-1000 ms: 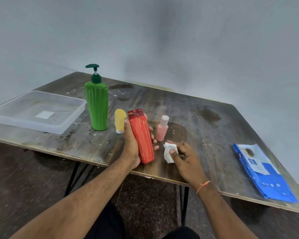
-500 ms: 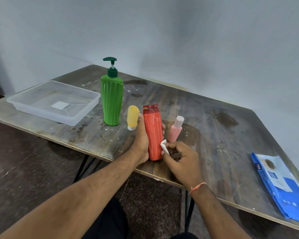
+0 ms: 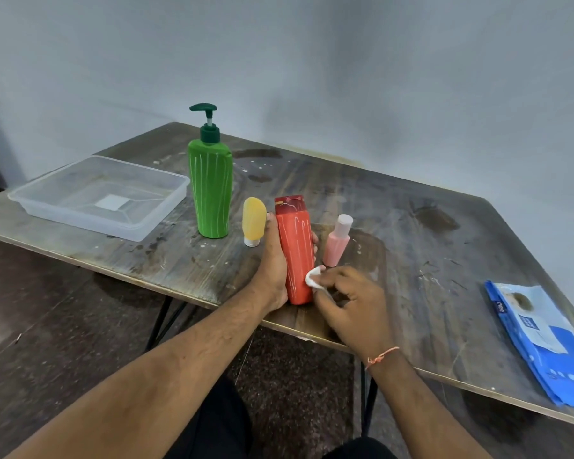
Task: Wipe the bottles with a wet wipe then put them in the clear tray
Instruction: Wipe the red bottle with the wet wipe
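Clear plastic tray [image 3: 166,223], worn wooden table [image 3: 444,260]

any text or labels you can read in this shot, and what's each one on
"mee" on the blue wipes pack, in white along its near left edge.
Other print on the pack's white and blue panels: too small and blurred to read.
The red bottle, green pump bottle, yellow bottle and pink bottle: no readable text.
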The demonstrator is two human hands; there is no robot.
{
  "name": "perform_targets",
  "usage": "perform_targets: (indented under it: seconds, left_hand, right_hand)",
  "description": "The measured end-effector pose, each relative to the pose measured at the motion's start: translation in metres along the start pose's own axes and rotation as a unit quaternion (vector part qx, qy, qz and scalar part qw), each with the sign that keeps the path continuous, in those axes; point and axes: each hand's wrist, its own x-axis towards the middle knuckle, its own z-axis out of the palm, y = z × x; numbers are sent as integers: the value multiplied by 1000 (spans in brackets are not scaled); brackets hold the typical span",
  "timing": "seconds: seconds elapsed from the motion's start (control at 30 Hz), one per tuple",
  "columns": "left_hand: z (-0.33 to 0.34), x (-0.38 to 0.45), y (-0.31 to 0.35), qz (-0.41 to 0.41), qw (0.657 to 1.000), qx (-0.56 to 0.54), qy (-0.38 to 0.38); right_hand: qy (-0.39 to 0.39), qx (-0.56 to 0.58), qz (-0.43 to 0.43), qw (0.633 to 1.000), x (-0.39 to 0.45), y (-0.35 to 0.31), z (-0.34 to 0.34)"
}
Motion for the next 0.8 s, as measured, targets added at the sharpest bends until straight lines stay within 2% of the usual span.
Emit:
perform_targets:
  seconds: [0.13,0.33,0.53,0.7,0.8]
  left_hand:
    - [1,-1,1,-14,1000,-11,-1]
    - [5,-3,2,-2,1000,0,24]
    - [5,-8,4,-8,1000,-3,17]
    - [1,-2,-1,-10,999,39,4]
    - [-1,0,-5,-18,999,45,-16]
  right_hand:
    - [-82,-12,-95,992,-7,-5,1]
    - [10,-33,-34,999,-3,-2,2]
    - [-84,-73,-138,984,-7,-8,0]
    - [0,-98,-120,988,-6,-4,2]
    - [0,-102,-123,987,-6,-2,2]
